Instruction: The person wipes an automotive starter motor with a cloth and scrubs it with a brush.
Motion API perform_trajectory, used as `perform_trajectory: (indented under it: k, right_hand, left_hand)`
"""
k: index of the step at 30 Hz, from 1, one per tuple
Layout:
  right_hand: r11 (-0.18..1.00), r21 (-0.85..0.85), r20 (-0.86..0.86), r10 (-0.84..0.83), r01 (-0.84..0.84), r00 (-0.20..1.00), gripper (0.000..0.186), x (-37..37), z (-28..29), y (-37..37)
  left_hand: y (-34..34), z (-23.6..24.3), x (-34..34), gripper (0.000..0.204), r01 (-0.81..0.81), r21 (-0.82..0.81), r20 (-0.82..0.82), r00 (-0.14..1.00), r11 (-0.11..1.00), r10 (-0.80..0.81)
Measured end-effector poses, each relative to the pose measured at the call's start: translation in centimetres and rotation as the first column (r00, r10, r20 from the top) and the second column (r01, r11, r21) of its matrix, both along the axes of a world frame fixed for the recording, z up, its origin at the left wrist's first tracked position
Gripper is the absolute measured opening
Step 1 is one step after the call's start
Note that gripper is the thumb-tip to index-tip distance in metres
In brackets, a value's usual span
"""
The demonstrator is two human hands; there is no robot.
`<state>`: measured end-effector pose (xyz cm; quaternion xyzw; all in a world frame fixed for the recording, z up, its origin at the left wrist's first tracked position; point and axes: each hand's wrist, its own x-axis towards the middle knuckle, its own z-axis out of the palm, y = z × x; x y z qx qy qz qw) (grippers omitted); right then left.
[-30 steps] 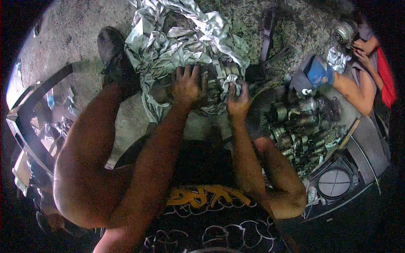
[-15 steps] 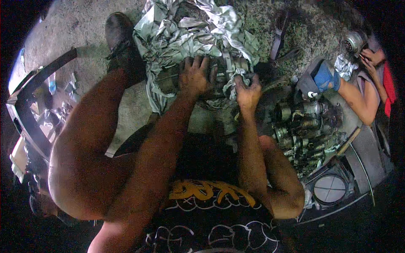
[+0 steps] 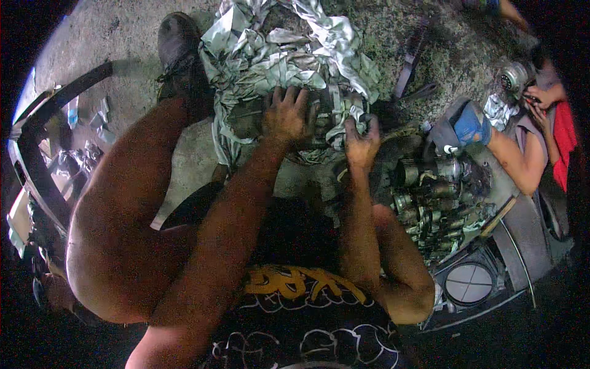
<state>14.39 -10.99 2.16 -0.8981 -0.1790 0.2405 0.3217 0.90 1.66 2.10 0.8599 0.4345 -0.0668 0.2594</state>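
Observation:
A dark, rounded metal machine part (image 3: pixel 249 117) lies on a crumpled silvery-white sheet (image 3: pixel 270 52) between my legs. My left hand (image 3: pixel 289 117) rests on top of the part, fingers spread and pointing away from me. At the part's right end, my right hand (image 3: pixel 361 141) pinches a pale wad (image 3: pixel 355 114) between thumb and fingers. The wad looks like the same crumpled material; whether it joins the sheet I cannot tell. The underside of the part is hidden by the sheet and my hands.
Several greasy metal parts (image 3: pixel 430 190) are heaped at the right, near a round-framed grille (image 3: pixel 470 283). Farther right, another person's hands (image 3: pixel 541 98) are at a cylindrical metal part (image 3: pixel 516 77). A dark frame (image 3: pixel 37 166) stands at the left. A dark strap (image 3: pixel 409 71) lies on the floor.
The view has shifted slightly. My left hand stays on the machine part, and my right hand has moved a little at the wad. The other person's hands remain by the cylindrical part.

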Motion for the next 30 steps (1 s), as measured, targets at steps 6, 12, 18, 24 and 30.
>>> perform_trajectory:
  k: [6, 12, 18, 24, 30]
  right_hand:
    - [0.971, -0.215, -0.222, -0.157, 0.109, 0.962, 0.066, 0.2, 4.1, 2.6]
    - [0.99, -0.021, -0.078, 0.135, -0.137, 0.988, 0.042, 0.9, 2.5, 0.7]
    - [0.988, -0.126, -0.129, -0.103, 0.087, 0.986, 0.052, -0.6, 1.6, 0.8]
    - [0.998, 0.055, -0.123, 0.006, 0.0, 0.992, 0.056, 0.4, -2.2, -1.9]
    - [0.997, -0.078, -0.158, -0.003, -0.01, 0.987, 0.05, -0.3, -0.4, -1.9]
  left_hand:
    - [-0.1, 0.7, -0.4, 0.051, -0.019, -0.066, -0.044, 0.999, 0.998, 0.016]
    - [-0.4, 0.0, -0.2, 0.051, -0.02, 0.072, 0.044, 0.999, 0.997, 0.017]
    - [-0.3, 0.7, -0.7, 0.052, -0.072, -0.082, 0.048, 0.996, 0.994, 0.076]
    - [-0.2, 0.4, -0.1, 0.052, -0.053, -0.079, 0.047, 0.997, 0.995, 0.057]
    - [-0.7, 0.6, -0.3, 0.052, -0.044, 0.0, 0.032, 0.999, 0.999, 0.044]
